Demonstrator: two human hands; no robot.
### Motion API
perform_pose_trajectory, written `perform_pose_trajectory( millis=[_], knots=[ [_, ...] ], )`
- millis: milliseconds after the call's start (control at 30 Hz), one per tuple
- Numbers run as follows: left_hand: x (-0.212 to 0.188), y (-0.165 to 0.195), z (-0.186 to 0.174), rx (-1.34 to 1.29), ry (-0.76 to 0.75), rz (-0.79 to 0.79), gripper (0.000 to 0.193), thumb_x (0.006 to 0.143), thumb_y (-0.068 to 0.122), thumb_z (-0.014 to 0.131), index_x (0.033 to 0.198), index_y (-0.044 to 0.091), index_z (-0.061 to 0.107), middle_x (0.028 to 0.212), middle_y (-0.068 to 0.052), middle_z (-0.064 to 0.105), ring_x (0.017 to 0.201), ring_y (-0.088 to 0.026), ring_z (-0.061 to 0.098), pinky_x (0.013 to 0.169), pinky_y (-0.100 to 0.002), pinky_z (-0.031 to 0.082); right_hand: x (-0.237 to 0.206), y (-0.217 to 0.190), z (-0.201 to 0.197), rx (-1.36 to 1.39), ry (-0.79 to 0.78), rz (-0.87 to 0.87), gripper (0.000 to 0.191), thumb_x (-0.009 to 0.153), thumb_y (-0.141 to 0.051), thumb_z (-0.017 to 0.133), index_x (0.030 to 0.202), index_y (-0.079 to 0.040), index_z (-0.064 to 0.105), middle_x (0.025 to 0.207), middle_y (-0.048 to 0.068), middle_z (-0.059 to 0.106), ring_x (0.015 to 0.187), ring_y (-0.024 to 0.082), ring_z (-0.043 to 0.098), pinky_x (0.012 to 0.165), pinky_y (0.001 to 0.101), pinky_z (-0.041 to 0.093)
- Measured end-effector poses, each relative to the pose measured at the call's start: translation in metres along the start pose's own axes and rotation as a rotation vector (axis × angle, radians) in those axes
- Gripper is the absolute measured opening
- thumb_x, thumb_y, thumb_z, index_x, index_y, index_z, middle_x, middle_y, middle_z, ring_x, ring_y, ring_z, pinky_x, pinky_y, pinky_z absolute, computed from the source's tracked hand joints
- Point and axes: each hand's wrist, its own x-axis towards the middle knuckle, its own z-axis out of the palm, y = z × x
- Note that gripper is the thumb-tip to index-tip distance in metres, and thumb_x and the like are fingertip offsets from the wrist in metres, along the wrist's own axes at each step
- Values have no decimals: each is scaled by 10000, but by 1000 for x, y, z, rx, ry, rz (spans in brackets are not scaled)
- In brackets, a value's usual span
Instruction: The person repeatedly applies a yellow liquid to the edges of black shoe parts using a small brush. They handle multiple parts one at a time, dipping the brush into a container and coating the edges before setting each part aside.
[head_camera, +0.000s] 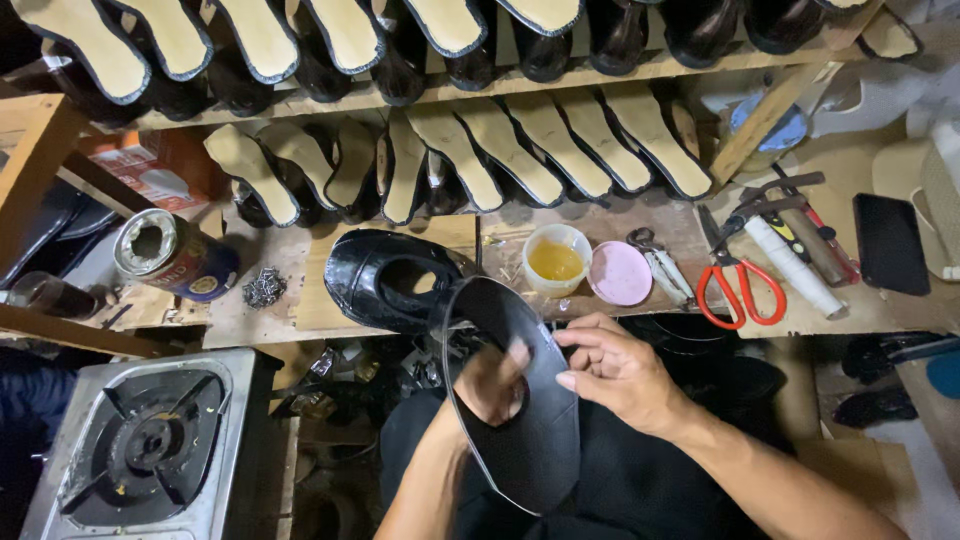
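A flat black leather shoe upper (520, 440) with an oval cut-out is held upright over my lap. My left hand (490, 385) is behind it and shows through the cut-out, gripping the piece. My right hand (620, 370) pinches its upper right edge with thumb and fingers. Just beyond, on the wooden bench (320, 300), lies a shiny black shoe (385, 280) on its side with its opening facing me.
A small tub of yellow glue (556, 258), a pink lid (620, 273), red-handled scissors (740, 285), pliers and a black phone (890, 243) lie on the bench to the right. A tin can (170, 255) and nails sit left. Shelves hold several lasted shoes. A gas burner (150, 445) is lower left.
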Motion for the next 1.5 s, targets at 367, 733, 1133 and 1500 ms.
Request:
perform_pose_trajectory(
  millis=[367,733,1133,1500],
  knots=[
    [-9,32,-7,-431,-357,-159,249,912,218,621,1041,18,695,904,-30,722,789,-121,660,742,-278,518,15,6,-13,-478,-119,-340,378,833,86,639,1162,-61,751,1370,129,549,1076,194,676,887,305,586],
    [11,12,-7,-525,-356,-57,236,1018,199,594,1113,-8,656,968,-55,712,838,-143,671,756,-303,537,3,13,-17,-614,-37,-482,423,769,102,738,1112,-138,795,1392,154,565,1059,222,675,832,302,588],
    [-2,40,-2,-686,44,-11,242,943,263,556,1095,91,633,925,-29,721,796,-136,697,719,-317,573,-27,-3,3,-484,91,-398,291,861,37,714,1147,-16,714,1370,176,552,1030,210,736,871,301,635],
    [-29,-2,-13,-280,109,-66,432,1008,309,621,806,-55,732,697,-58,713,558,-103,616,509,-264,473,80,-6,-39,-1150,129,-351,428,766,-304,821,1106,-52,759,1362,179,587,1228,389,577,1003,473,474]
  ],
)
